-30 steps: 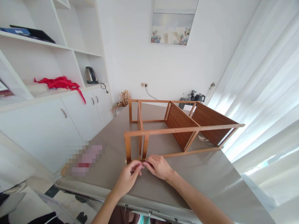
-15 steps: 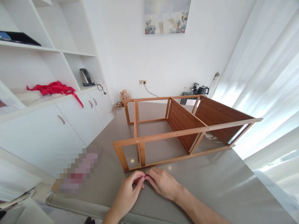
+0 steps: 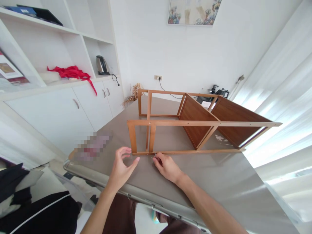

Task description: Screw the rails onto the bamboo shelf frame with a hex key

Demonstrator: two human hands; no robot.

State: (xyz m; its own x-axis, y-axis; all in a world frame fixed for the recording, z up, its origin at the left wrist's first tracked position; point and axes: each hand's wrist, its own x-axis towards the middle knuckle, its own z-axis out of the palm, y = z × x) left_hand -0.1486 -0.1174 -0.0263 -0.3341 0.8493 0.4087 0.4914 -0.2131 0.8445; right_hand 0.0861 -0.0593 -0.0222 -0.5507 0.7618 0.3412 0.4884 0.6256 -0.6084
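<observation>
My right hand [image 3: 167, 165] is closed, pinching a thin metal hex key [image 3: 155, 155] whose tip shows above the fingertips; most of it is hidden. It is close to the lower front rail of a brown wooden shelf frame [image 3: 175, 123], which lies on its side on the grey table [image 3: 214, 182]. To the left, my left hand [image 3: 122, 167] is open and holds nothing, its thumb and fingers spread beside the frame's lower left corner. Small bolt heads dot the frame's upper front rail.
A blurred-out pinkish packet [image 3: 94, 148] lies at the table's left. White shelving with a kettle [image 3: 102, 66] and red ribbon [image 3: 73, 72] stands beyond. Dark appliances [image 3: 215, 92] are behind the frame, white curtains [image 3: 275, 91] on the right, dark cloth [image 3: 48, 214] at lower left.
My left hand has let go at the fingertips and moved left, opening. My right hand keeps its pinch near the rail. The view has tilted down, showing the table's near edge.
</observation>
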